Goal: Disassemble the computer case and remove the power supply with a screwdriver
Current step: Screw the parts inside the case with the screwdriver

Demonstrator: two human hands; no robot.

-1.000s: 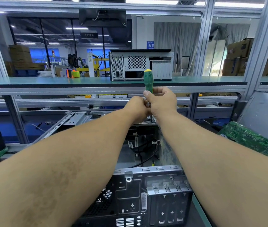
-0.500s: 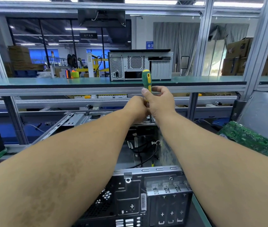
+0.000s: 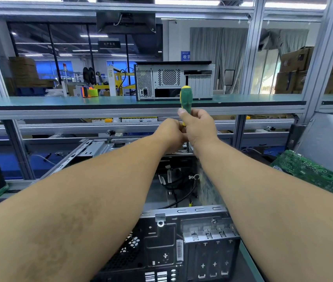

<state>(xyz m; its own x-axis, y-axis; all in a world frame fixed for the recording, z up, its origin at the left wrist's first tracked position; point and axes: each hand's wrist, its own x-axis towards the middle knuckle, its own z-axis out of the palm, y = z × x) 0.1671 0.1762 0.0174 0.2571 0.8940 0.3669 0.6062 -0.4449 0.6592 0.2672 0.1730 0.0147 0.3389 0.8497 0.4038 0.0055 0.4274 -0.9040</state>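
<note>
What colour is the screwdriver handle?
Green with yellow at the tip, seen in the head view: screwdriver.

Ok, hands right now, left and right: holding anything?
Left hand: fingers curled at the lower part of the screwdriver, apparently gripping it.
Right hand: grips the screwdriver's green handle, thumb up along it.

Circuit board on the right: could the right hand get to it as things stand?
Probably yes, but not straight away. The green circuit board lies uncovered to the right of the open case, nothing across the path. The right hand is occupied gripping the screwdriver, however.
</note>
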